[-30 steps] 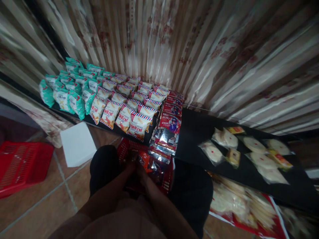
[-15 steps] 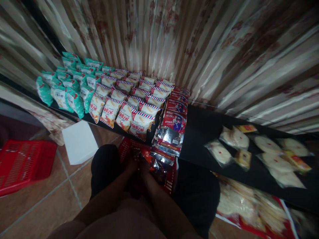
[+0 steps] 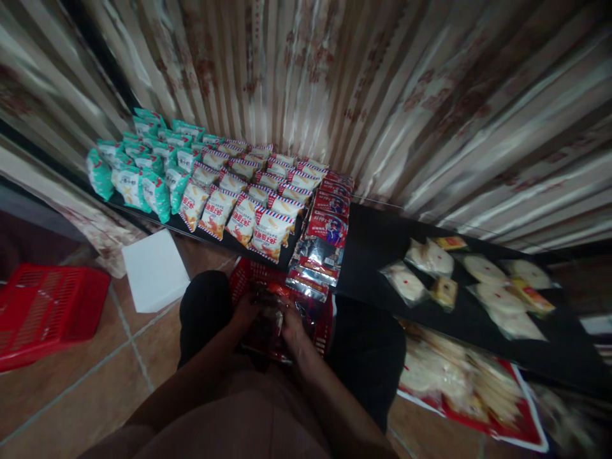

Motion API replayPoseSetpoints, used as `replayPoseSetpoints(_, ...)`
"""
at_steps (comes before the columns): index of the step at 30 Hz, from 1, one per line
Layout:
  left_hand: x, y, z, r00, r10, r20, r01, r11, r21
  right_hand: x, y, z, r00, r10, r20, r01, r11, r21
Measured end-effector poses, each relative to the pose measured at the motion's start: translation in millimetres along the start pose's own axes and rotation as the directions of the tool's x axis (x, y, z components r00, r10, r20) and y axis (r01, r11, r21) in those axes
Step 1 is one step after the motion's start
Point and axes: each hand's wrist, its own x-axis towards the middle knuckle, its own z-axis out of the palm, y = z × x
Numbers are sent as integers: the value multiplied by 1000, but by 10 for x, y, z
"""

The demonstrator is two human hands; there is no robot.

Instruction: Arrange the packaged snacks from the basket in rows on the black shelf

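Between my knees stands a red basket (image 3: 326, 331) with dark shiny packets inside. My left hand (image 3: 246, 310) and my right hand (image 3: 292, 324) are both down in it, facing each other across a dark, glossy snack packet (image 3: 271, 313). Fingers of both hands are closed round its sides, though the dim light hides their tips. Just beyond them shows a patch of orange packaging (image 3: 280, 290). At the basket's far edge, a row of red and silver packets (image 3: 327, 228) lies overlapping on the black shelf (image 3: 366, 255).
White chip bags (image 3: 272, 233) and teal bags (image 3: 155, 194) stand in rows to the left. Wrapped round white cakes (image 3: 408, 284) lie on the right. Below them is a red bin (image 3: 523, 408) of flat pale packs. A white box (image 3: 155, 271) and another red basket (image 3: 57, 312) are on the floor.
My hands have moved slightly apart, and a dark, shiny packet now shows between them. Less orange packaging is visible. The view has shifted a little to the right.
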Motion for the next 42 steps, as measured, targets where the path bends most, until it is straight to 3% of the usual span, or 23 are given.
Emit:
replayPoseSetpoints(4,-195,112,-104,999,29,35,-26,996,-86,-196,-145,-1,999,43,8,-44,991,125)
replayPoseSetpoints(7,-348,194,-220,992,60,109,-45,990,-135,-310,-213,69,999,30,39,-35,987,154)
replayPoseSetpoints(10,-485,230,-339,990,82,118,-64,987,-149,-387,-234,159,997,25,76,-36,989,145)
replayPoseSetpoints(13,-596,245,-439,991,107,80,-93,983,-157,-452,-228,229,995,-19,94,15,999,42)
replayPoseSetpoints(16,-688,276,-520,997,64,51,-54,981,-185,-555,-250,253,971,-221,92,236,943,-233)
replayPoseSetpoints(18,-744,311,-572,999,33,37,-24,976,-217,-663,-305,241,872,-450,194,488,760,-429)
replayPoseSetpoints(21,-809,372,-649,996,47,71,-26,959,-283,-887,-442,191,592,-657,466,792,367,-488)
replayPoseSetpoints(23,-833,410,-692,991,80,107,-42,947,-317,-1060,-550,153,412,-622,666,900,162,-405)
replayPoseSetpoints(25,-846,446,-721,983,124,134,-76,945,-320,-1227,-652,124,257,-494,830,958,16,-287)
replayPoseSetpoints(27,-863,486,-739,974,151,167,-101,957,-273,-1364,-739,109,166,-408,898,975,-70,-212)
replayPoseSetpoints(28,-879,509,-745,970,162,183,-115,964,-240,-1416,-775,104,142,-391,910,977,-95,-193)
replayPoseSetpoints(31,-962,587,-758,940,260,220,-233,962,-141,-1505,-860,86,131,-447,885,978,-88,-190)
replayPoseSetpoints(34,-1064,673,-746,869,404,288,-387,915,-114,-1532,-926,39,178,-559,810,978,6,-210)
replayPoseSetpoints(36,-1114,730,-705,846,369,385,-335,930,-153,-1540,-961,-8,237,-611,755,967,75,-243)
replayPoseSetpoints(39,-1159,805,-599,809,244,534,-157,966,-203,-1535,-990,-89,373,-695,614,911,150,-383)
replayPoseSetpoints(42,-1198,862,-490,771,210,601,-158,978,-140,-1504,-997,-163,439,-797,416,839,197,-508)
